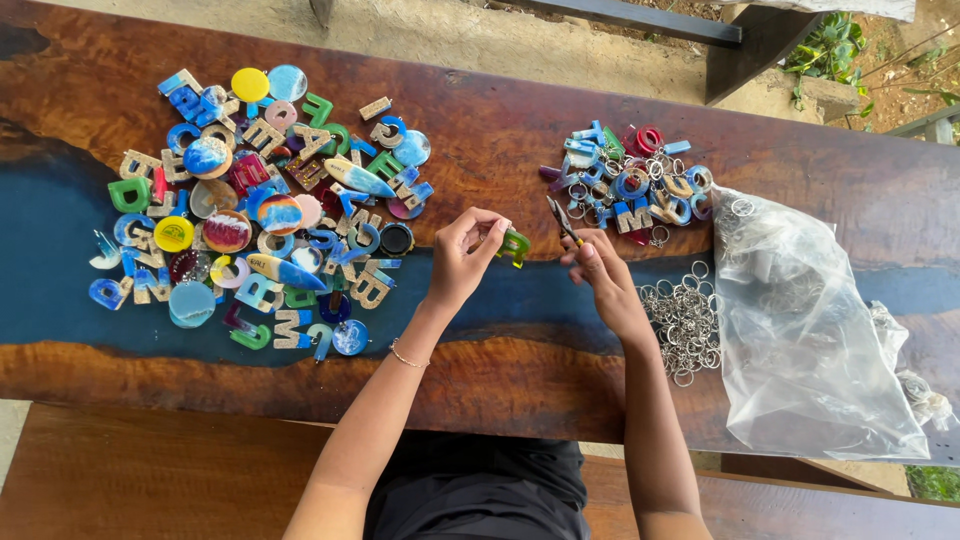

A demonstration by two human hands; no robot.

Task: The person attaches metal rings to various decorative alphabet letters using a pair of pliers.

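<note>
Near the table (520, 390) front edge, my left hand (462, 255) pinches a green letter (516, 245); right hand (598, 268) fingers grip pliers (560, 218). I'd steady the letter, keeping jaws square.

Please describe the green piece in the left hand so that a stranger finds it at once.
Start at the blue stripe along the wooden table. Above its middle, the left hand pinches a small green letter piece. It alone is lifted, apart from both piles.

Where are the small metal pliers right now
In the head view, the small metal pliers are in the person's right hand, right of centre over the wooden table, just below the smaller pile of ringed resin letters.
</note>
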